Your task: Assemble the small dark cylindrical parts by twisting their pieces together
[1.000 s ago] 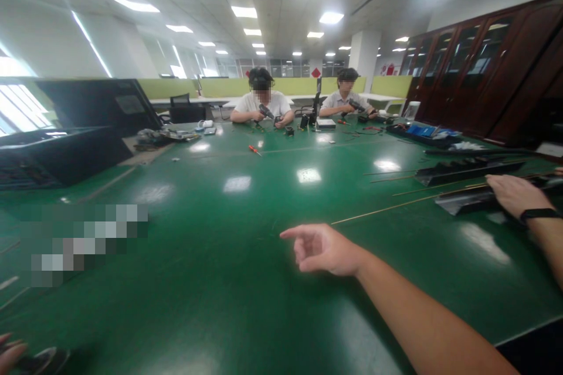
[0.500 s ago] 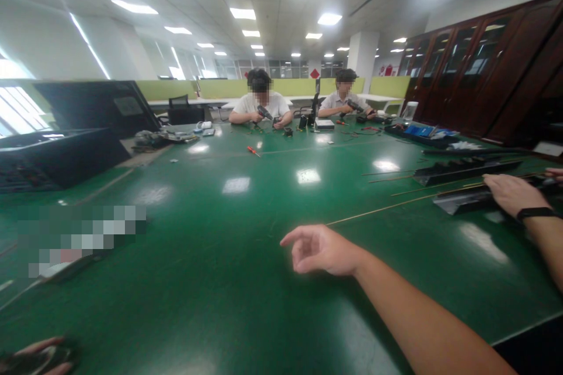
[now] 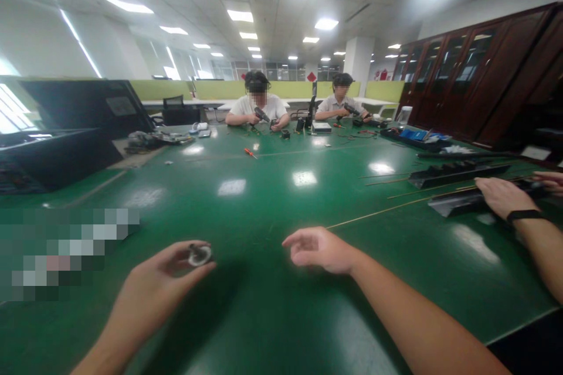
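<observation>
My left hand (image 3: 162, 275) is raised over the green table (image 3: 259, 205). Between its thumb and fingers it grips a small round part (image 3: 200, 255) with a pale rim and a darker metal-like centre; its exact kind is unclear. To the right, my right hand (image 3: 319, 249) hovers with curved fingers, the index finger reaching left and no object visible in them. A thin yellowish rod (image 3: 373, 212) runs from behind my right hand toward a black channel-shaped piece (image 3: 444, 205) at the right; whether it touches my hand is hidden.
Close on the right, a neighbour's hand (image 3: 501, 196) with a black wristband rests on the channel piece. Two people sit across, handling power drills (image 3: 261, 114). An orange screwdriver (image 3: 250, 153) lies mid-table. At left stands a dark box (image 3: 57, 158); a tool tray (image 3: 413, 136) lies back right.
My left hand has come up from the lower left corner toward the centre, bringing the round part into clear view. The right hand has hardly moved.
</observation>
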{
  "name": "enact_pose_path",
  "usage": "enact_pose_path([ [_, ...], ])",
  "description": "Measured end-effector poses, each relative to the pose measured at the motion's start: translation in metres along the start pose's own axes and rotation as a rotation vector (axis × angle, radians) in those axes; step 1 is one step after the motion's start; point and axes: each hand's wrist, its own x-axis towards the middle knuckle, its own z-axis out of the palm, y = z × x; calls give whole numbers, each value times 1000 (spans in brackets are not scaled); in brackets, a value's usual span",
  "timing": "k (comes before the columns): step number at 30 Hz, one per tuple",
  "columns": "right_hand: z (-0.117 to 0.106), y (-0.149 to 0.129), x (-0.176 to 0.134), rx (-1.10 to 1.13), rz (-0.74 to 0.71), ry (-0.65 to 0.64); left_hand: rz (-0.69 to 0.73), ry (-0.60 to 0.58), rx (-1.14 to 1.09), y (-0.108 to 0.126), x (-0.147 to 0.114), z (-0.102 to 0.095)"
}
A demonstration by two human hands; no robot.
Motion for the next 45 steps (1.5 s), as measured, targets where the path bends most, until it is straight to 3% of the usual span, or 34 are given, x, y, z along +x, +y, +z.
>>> enact_pose_path([
  [3,-2,2,1,-39,-44,31,171,-164,-135,41,5,42],
  [5,-5,3,2,-29,-89,48,272,-203,-197,60,4,66],
  [9,-10,7,2,48,-141,67,346,-204,-233,62,-3,89],
  [12,-7,5,-1,-80,-130,74,366,-161,-229,50,-7,88],
  [15,1,-1,-5,-385,-173,85,374,-114,-231,46,-10,84],
  [18,10,-8,-8,-661,-269,61,423,-132,-265,52,-12,83],
  [22,18,-11,-10,-825,-280,77,484,-172,-325,58,-15,87],
  [45,21,-13,-10,-932,-299,48,460,-115,-287,59,-16,88],
])
